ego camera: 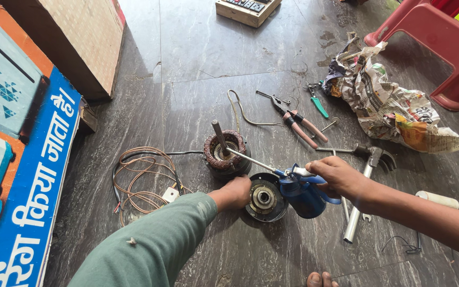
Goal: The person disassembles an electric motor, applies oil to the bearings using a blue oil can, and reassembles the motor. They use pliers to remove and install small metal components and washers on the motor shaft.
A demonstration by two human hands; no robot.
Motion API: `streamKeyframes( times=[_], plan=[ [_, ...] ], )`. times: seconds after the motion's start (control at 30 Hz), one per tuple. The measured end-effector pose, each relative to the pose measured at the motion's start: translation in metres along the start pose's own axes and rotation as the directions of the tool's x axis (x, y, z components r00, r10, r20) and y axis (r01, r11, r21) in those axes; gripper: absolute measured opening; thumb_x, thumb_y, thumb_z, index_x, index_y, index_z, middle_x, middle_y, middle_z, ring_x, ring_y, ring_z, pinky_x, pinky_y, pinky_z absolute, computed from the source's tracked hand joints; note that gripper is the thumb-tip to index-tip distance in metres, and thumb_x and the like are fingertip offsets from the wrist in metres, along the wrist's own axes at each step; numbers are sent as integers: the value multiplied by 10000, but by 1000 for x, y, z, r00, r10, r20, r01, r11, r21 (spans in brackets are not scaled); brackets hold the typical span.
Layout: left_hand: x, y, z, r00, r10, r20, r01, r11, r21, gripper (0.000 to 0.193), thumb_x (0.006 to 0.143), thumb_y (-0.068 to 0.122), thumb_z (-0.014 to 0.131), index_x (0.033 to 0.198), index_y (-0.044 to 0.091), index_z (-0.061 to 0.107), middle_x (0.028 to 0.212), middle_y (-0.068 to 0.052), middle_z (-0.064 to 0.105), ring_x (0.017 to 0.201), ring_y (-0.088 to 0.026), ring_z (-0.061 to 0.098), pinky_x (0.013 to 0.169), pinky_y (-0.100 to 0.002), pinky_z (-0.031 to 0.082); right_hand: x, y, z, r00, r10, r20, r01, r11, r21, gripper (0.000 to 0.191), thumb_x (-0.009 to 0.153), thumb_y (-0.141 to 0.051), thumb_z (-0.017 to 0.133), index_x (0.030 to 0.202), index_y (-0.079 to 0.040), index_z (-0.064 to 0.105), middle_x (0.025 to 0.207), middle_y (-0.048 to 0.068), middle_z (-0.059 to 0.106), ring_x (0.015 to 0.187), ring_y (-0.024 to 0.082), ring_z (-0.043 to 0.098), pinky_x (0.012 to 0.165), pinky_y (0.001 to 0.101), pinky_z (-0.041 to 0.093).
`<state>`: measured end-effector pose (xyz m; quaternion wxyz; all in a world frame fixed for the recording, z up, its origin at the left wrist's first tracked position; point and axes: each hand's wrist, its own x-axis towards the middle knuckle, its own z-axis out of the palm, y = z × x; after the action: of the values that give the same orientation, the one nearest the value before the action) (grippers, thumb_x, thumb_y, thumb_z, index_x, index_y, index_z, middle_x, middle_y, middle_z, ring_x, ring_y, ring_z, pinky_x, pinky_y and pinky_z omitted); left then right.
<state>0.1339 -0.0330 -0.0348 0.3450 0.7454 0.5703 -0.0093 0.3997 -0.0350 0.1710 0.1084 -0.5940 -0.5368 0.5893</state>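
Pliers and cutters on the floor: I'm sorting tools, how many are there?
2. The red-handled pliers lie right of the motor stator; the green-handled cutters lie beside the crumpled newspaper, which may hide more.

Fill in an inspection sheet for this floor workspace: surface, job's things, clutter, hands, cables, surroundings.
Surface: grey stone floor, dusty.
Job's things: blue oil can, its spout at the wound motor core; round end cover beside it.
Clutter: pliers, hammer, crumpled newspaper.
Hands: left hand on the cover; right hand grips the can.
Cables: copper wire coil, loose.
Surroundings: red plastic stool, printed carton.
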Motion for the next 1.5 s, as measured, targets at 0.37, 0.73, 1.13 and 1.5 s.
streamKeyframes(
  times=[0.37,0.73,1.13,1.5],
  plan=[
    [-18,11,-10,998,-13,-65,6,995,-104,389,832,68,648,1147,-133,539,1114,-363,659,1121,-456,655,941,-463,554,0,34,-28,994,-53,-96,67,988,141,488,986,-466,381,696,-99,522,481,-18,380,441,136,321,478,320,272],
    [-60,51,-38,933,58,-354,-181,928,-324,364,823,163,664,1091,-70,589,1091,-278,661,1071,-437,646,942,-473,516,63,112,-75,976,19,-217,3,995,99,458,1037,-370,340,976,4,597,898,191,764,854,244,697,863,398,523],
    [-89,73,-70,893,145,-425,-271,929,-252,400,776,195,724,1117,-5,662,1102,-184,606,1079,-387,619,928,-463,497,6,50,11,887,-423,183,403,519,-754,834,843,-477,621,1542,-117,341,1443,140,381,1342,293,458,1142,409,384],
    [-100,84,-82,818,94,-568,-381,827,-412,311,838,179,656,1081,-9,703,1047,-182,694,1023,-336,698,927,-410,544,34,33,11,929,84,361,-165,966,200,864,928,-771,444,1219,35,559,1202,167,618,1198,300,618,1032,551,524]
  ],
)
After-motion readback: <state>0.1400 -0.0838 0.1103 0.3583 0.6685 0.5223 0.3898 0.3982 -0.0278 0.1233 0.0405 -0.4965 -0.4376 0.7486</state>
